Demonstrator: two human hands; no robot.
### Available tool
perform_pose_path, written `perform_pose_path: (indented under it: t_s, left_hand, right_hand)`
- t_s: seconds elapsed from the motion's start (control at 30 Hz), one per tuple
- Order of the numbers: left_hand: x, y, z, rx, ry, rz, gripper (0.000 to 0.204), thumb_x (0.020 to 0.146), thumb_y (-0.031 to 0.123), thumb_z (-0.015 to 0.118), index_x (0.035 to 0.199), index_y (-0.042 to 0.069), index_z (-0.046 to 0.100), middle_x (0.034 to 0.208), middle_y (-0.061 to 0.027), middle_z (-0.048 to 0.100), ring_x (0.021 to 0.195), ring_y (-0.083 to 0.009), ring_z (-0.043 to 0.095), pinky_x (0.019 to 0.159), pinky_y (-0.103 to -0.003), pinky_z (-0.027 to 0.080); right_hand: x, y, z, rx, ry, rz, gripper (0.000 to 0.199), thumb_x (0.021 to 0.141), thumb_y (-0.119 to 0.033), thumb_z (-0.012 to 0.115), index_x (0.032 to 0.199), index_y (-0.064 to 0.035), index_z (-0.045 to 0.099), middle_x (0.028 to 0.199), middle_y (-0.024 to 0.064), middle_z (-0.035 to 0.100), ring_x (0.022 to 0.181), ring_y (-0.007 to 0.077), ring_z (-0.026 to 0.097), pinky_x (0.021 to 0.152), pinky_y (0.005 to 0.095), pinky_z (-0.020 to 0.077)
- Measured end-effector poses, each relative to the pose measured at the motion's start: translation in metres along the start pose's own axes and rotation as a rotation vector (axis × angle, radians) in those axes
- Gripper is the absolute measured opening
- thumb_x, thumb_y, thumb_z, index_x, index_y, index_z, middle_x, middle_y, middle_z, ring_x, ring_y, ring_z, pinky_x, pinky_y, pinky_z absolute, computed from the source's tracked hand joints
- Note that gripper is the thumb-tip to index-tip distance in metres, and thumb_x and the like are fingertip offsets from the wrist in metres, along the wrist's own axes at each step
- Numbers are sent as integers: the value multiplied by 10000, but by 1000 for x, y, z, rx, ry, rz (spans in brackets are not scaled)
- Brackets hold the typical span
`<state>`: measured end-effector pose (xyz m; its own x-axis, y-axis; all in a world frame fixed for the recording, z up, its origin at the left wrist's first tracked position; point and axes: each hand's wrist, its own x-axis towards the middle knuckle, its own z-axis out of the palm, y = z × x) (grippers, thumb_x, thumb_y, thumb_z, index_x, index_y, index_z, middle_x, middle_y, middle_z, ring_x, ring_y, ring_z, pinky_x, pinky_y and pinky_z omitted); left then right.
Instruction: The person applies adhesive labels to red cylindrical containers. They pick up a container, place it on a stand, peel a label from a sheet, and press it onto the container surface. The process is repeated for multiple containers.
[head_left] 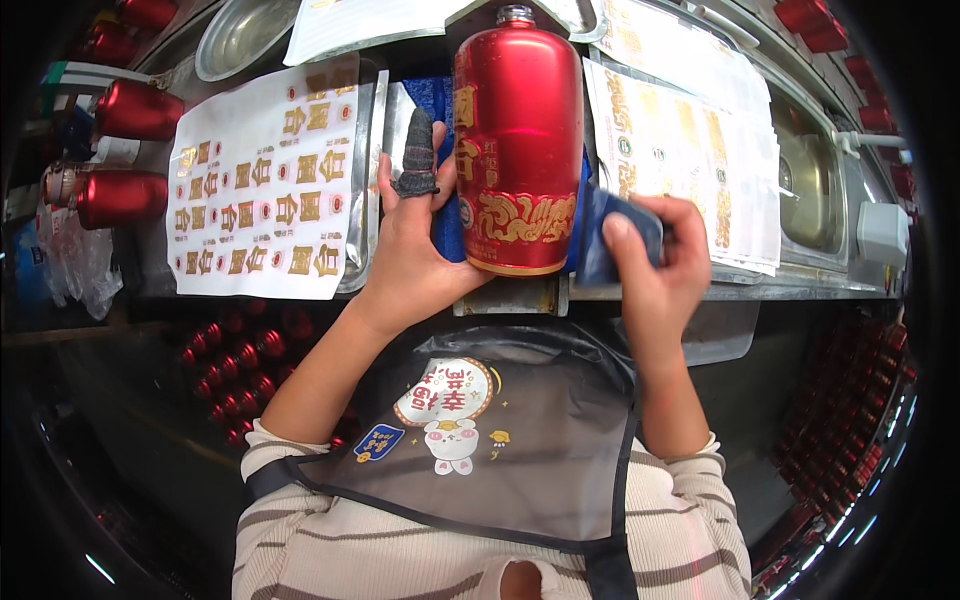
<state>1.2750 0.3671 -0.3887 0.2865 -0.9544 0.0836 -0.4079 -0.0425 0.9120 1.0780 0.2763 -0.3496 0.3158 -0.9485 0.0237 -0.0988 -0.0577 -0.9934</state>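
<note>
Red and glossy, the bottle [530, 110] sits between the two hands, its neck pointing away from them and its base toward the wearer. The left hand [415, 245] is spread along its left side, thumb reaching to the base, probably to steady it; whether all the fingers touch is hard to tell. One left finger wears a dark wrap [418, 150], perhaps for protection or grip. The right hand [672, 260] pinches a blue scraper [640, 235] between thumb and fingers, just beside the bottle's lower right side; contact cannot be made out. Such a hold seems suited to pressing with a flat edge. Blue cloth [425, 95] shows behind the left fingers and past the bottle, likely as padding for its shiny surface.

Left of the left hand lies a sheet [265, 185] of gold decals, and beyond the right hand more sheets [750, 170] lie stacked, both apparently placed for easy reach. Farther out are a metal basin [805, 175] to the right, a bowl [235, 45] ahead of the left hand, and two red bottles [125, 198] at far left. Nearer the body, a dark apron [530, 440] covers a striped sweater [690, 530], presumably keeping it clean.
</note>
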Motion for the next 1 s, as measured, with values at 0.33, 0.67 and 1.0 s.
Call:
perform_pose_path:
  t_s: [0.33,0.67,1.0]
  left_hand:
    - [-4,15,0,489,171,328,727,657,315,855,1322,159,606,1504,-195,434,1424,-428,334,1125,-674,34]
    - [-15,-10,11,246,222,225,605,699,206,827,1243,31,630,1355,-171,585,1358,-305,474,1153,-640,87]
    - [-8,8,3,402,230,349,885,685,236,835,1444,35,426,1469,-186,479,1355,-304,478,1184,-585,55]
  right_hand:
    - [-5,9,7,-160,105,-318,253,815,18,765,1034,-12,643,949,64,635,803,107,582,719,232,481]
    - [-5,-19,14,-437,-126,-706,424,620,110,796,997,-73,730,882,84,623,761,255,583,672,341,483]
    - [-14,-24,11,-481,-185,-728,352,682,70,808,995,-71,731,865,89,658,732,232,625,673,315,518]
